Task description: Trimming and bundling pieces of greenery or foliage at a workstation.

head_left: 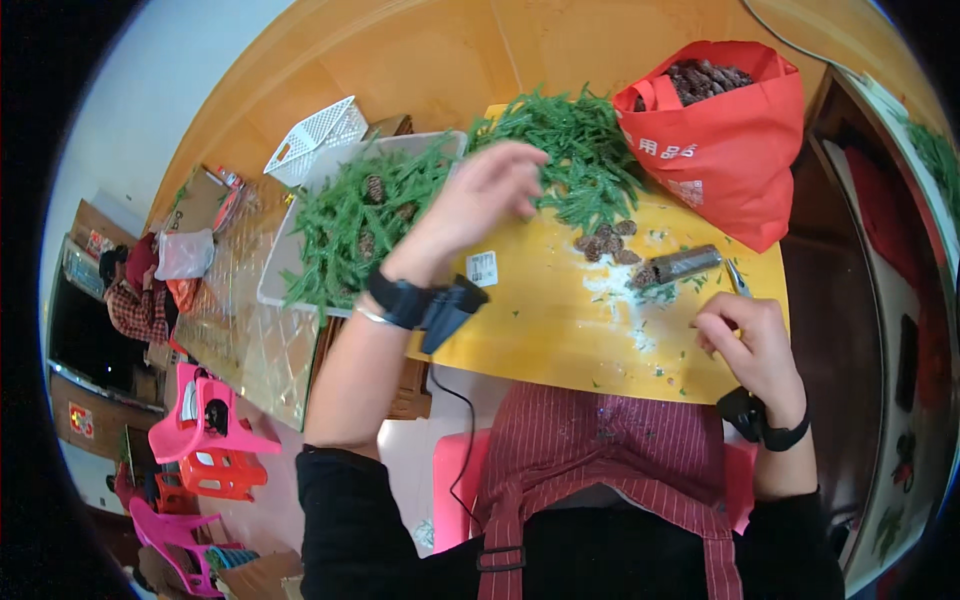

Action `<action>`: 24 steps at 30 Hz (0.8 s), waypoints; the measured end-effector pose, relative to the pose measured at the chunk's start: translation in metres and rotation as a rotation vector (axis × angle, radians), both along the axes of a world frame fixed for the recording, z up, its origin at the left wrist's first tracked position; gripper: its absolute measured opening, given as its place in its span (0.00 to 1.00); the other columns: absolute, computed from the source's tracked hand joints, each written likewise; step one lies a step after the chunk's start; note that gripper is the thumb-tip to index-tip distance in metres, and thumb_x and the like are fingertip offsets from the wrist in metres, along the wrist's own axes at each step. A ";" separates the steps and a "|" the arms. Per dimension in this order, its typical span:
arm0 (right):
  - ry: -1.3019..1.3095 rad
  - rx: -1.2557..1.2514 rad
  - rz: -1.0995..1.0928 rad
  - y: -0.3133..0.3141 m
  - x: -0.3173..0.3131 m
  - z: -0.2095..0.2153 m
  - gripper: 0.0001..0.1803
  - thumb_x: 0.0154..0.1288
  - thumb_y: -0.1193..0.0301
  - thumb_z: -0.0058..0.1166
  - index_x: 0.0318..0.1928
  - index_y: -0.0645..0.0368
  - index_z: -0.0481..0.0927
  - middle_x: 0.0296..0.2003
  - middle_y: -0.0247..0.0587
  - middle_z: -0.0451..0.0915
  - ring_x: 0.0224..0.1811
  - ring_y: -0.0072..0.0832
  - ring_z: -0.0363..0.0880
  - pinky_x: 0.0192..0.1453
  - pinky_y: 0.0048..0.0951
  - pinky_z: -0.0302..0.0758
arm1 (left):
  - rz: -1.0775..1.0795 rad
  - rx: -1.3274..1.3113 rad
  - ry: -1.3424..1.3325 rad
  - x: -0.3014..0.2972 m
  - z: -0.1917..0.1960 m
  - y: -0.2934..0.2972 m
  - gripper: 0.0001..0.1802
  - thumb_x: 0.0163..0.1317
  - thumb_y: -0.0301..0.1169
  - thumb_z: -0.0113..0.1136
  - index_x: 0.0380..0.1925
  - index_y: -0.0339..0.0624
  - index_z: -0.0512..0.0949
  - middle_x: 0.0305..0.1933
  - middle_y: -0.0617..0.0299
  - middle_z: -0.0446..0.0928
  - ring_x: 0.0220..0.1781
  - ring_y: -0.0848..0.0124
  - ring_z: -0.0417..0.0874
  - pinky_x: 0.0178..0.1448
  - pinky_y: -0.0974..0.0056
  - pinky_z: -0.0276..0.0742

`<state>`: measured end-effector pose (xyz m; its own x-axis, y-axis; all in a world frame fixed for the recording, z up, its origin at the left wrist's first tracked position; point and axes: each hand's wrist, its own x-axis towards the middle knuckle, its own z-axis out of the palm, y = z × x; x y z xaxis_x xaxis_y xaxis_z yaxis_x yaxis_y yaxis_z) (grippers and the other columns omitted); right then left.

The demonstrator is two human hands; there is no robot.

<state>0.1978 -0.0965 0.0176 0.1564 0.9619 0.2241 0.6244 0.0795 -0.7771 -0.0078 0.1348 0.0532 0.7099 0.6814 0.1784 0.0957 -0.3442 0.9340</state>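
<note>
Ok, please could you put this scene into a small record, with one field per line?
Left hand: raised, fingers loosely spread, nothing visibly held
Right hand: beside a slim metal tool; whether it grips it is unclear
Surface: yellow tabletop
Left side: pale tray of green sprigs with some pine cones
Far side: loose pile of greenery
Far right: red bag holding brown cones
Near the right hand: dark cylinder, lying on its side

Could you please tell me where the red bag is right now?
In the head view, the red bag is at the upper right, by the far right corner of the yellow tabletop, just right of the loose green sprigs.
</note>
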 end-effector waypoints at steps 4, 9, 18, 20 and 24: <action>-0.071 0.072 0.076 0.015 0.000 0.018 0.08 0.58 0.76 0.51 0.24 0.67 0.75 0.17 0.36 0.75 0.19 0.20 0.75 0.24 0.19 0.69 | 0.013 0.199 0.173 0.046 -0.079 0.026 0.19 0.54 0.35 0.59 0.43 0.37 0.72 0.33 0.59 0.74 0.33 0.70 0.77 0.37 0.65 0.74; 0.088 0.229 -0.045 0.021 0.007 0.031 0.06 0.56 0.76 0.52 0.25 0.67 0.75 0.18 0.35 0.76 0.21 0.18 0.75 0.26 0.18 0.70 | 0.281 0.716 0.364 0.092 -0.118 0.040 0.18 0.44 0.37 0.66 0.34 0.39 0.76 0.35 0.50 0.75 0.38 0.57 0.75 0.43 0.59 0.72; 0.177 0.115 0.010 0.035 0.006 -0.002 0.05 0.58 0.76 0.52 0.26 0.65 0.75 0.20 0.33 0.76 0.22 0.17 0.74 0.28 0.17 0.70 | 0.214 -0.046 -0.090 0.079 -0.110 0.043 0.06 0.58 0.31 0.54 0.32 0.40 0.74 0.29 0.64 0.78 0.34 0.68 0.76 0.40 0.64 0.70; 0.419 0.036 -0.006 0.035 0.009 -0.018 0.05 0.60 0.75 0.51 0.35 0.64 0.74 0.30 0.35 0.78 0.33 0.19 0.75 0.37 0.19 0.71 | 0.111 -0.174 -0.147 0.068 -0.083 0.011 0.07 0.65 0.30 0.45 0.37 0.39 0.71 0.31 0.67 0.76 0.35 0.74 0.75 0.43 0.68 0.70; 0.692 0.134 -0.016 0.046 -0.004 -0.051 0.18 0.63 0.72 0.46 0.53 0.61 0.66 0.49 0.38 0.70 0.49 0.20 0.68 0.52 0.26 0.68 | -0.152 -0.742 -0.552 0.041 -0.095 -0.047 0.11 0.65 0.33 0.45 0.43 0.39 0.69 0.36 0.60 0.77 0.40 0.71 0.77 0.46 0.68 0.73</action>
<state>0.1938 -0.0506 -0.0337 0.3194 0.9295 0.1844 -0.0078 0.1971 -0.9803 0.0335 0.0877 -0.0414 0.7450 0.6629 0.0739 -0.4242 0.3855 0.8194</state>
